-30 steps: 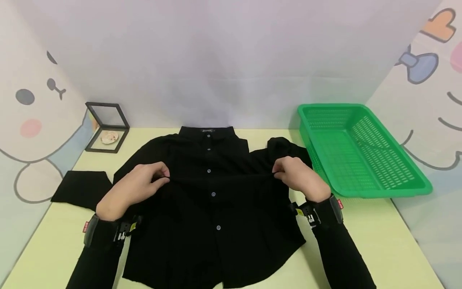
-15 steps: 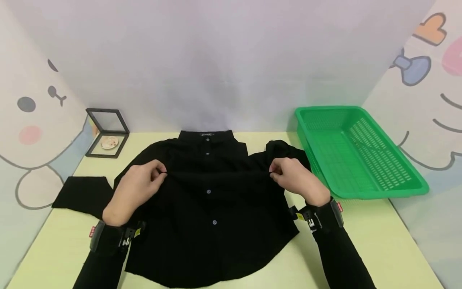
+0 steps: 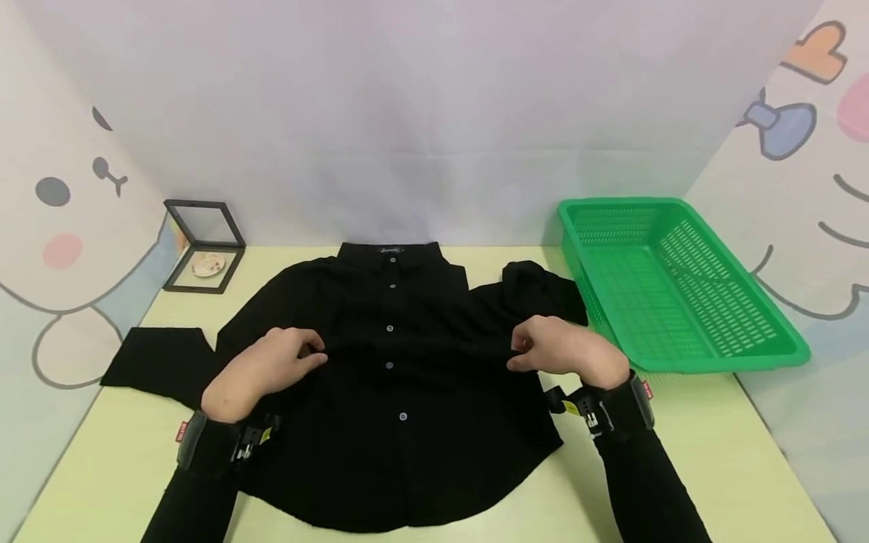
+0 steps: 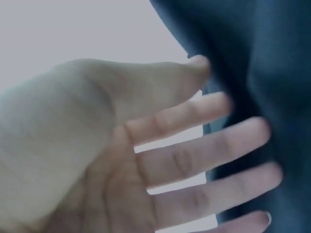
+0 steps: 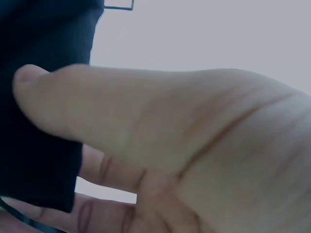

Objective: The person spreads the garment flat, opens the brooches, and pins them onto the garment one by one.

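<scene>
A black button-up shirt [image 3: 360, 452] lies spread on the pale yellow table [image 3: 713, 452], collar away from me. My left hand [image 3: 271, 366] is over its left side, thumb and index finger apart. In the left wrist view the fingers of this hand [image 4: 160, 155] are spread beside the dark cloth [image 4: 286, 97], with nothing pinched. My right hand [image 3: 566, 348] is at the shirt's right side, a gap showing between thumb and index finger. In the right wrist view, a cloth edge [image 5: 39, 165] hangs between the thumb and the fingers, hiding the fingertips.
A green plastic basket [image 3: 686, 302] stands at the back right, near the folded-over right sleeve [image 3: 543, 290]. At the back left is a black frame [image 3: 204, 245] with a small pale round thing. The left sleeve [image 3: 159, 358] stretches toward the left edge. A white wall stands behind.
Both hands have let go of the shirt front and come slightly lower. The fold stretched between them has dropped and flattened, and another button shows again.
</scene>
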The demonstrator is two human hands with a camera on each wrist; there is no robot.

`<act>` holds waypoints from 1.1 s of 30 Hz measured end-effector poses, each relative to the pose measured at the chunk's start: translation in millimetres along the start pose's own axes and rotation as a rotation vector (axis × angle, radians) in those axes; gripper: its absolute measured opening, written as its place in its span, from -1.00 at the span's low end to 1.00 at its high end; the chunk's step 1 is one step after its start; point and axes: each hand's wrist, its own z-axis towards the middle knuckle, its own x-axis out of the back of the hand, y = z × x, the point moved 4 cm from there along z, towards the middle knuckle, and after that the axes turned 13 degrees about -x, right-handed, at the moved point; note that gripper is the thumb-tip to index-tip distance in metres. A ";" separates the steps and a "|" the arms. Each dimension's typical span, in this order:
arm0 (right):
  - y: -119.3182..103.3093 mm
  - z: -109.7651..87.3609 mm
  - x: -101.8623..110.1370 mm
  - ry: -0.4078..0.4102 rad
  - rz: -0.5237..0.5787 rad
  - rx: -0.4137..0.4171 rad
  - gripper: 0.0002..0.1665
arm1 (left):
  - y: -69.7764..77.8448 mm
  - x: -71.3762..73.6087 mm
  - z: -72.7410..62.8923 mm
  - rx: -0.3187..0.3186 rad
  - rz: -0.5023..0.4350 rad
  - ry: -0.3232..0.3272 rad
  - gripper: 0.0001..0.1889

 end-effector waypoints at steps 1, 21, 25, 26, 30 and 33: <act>0.1 -2.0 1.5 0.007 0.002 0.005 -0.82 | 2.5 0.6 0.6 -0.013 -0.002 0.003 -0.84; -33.5 8.5 -22.8 -0.007 -0.042 0.136 -0.86 | 48.9 -30.4 15.5 -0.240 -0.021 -0.041 -0.55; -33.9 15.5 -31.9 -0.064 -0.075 0.051 -0.88 | 50.0 -38.6 16.1 -0.266 -0.104 -0.157 -0.53; -33.9 17.0 -34.2 -0.073 -0.082 0.032 -0.88 | 50.1 -40.6 15.9 -0.260 -0.121 -0.189 -0.58; -35.3 21.1 -43.0 -0.104 -0.095 -0.018 -0.86 | 50.9 -46.6 13.2 -0.172 -0.177 -0.288 -0.64; -37.6 22.3 -46.7 -0.105 -0.093 -0.028 -0.77 | 52.6 -47.1 9.4 -0.106 -0.180 -0.345 -0.58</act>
